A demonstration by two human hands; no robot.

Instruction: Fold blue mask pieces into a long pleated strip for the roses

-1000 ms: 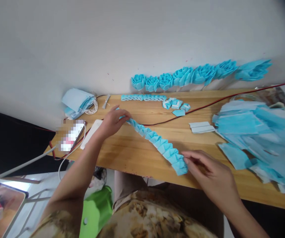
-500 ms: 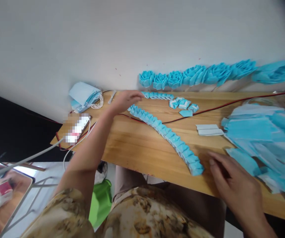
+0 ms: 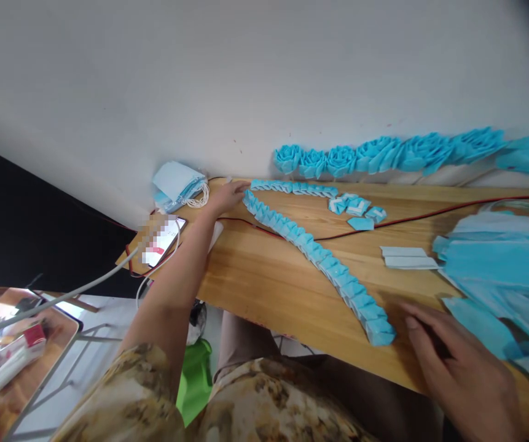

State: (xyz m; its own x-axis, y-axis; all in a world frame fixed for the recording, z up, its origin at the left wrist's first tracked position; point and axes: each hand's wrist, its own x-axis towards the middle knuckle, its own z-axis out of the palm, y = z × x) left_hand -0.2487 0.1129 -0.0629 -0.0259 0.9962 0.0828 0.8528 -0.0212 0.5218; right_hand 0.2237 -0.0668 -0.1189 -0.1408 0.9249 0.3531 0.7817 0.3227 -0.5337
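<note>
Your right hand (image 3: pixel 469 365), parted, has released the folded blue chain (image 3: pixel 311 247); whether your left hand (image 3: pixel 228 197) grips is hidden.

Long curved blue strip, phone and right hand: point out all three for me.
Long curved blue strip (image 3: pixel 316 251), head view: on the middle of its folded length.
Phone (image 3: pixel 166 237), head view: on its lit screen.
Right hand (image 3: pixel 469 362), head view: on the back of the hand.
</note>
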